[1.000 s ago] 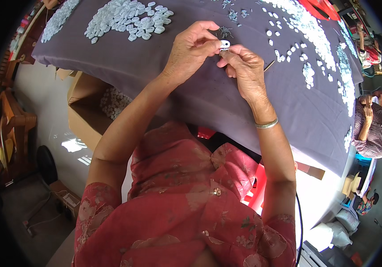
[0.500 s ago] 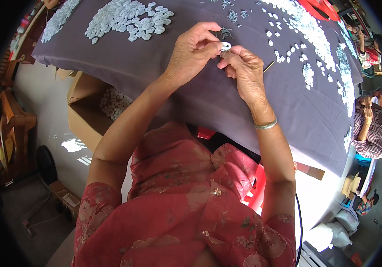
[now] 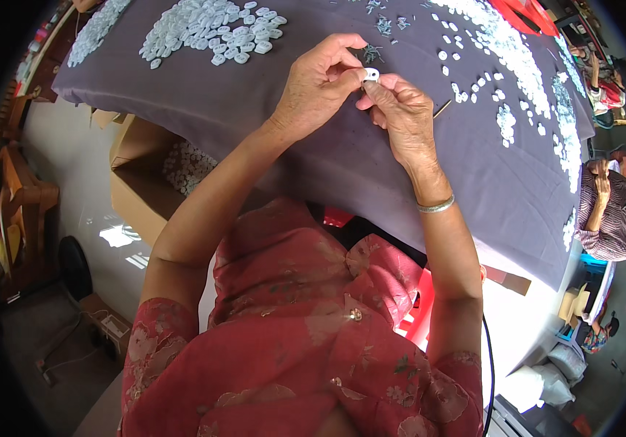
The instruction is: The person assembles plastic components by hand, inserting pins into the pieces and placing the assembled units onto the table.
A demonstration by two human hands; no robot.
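Note:
Above the far part of the grey-purple tablecloth (image 3: 313,153), both hands meet at a small white oval plastic piece (image 3: 372,73) with dark holes. My left hand (image 3: 320,86) pinches its left end between thumb and forefinger, the other fingers curled or lifted. From the right, my right hand (image 3: 406,116) grips the same piece with thumb and fingertips, hiding its lower part. Just beyond the fingers lies a small cluster of thin dark metal pins or screws (image 3: 372,54). A thin brownish stick (image 3: 442,109) rests on the cloth beside my right hand.
Heaps of similar white pieces (image 3: 200,33) lie at the far left, with a long sunlit spread (image 3: 513,54) on the right. A red container (image 3: 528,14) stands at the back right. An open cardboard box (image 3: 136,164) holding pieces sits below the table's left edge. Other people (image 3: 608,204) are at right.
Both hands stay almost in place around the white piece. Only a slight shift of the fingers shows.

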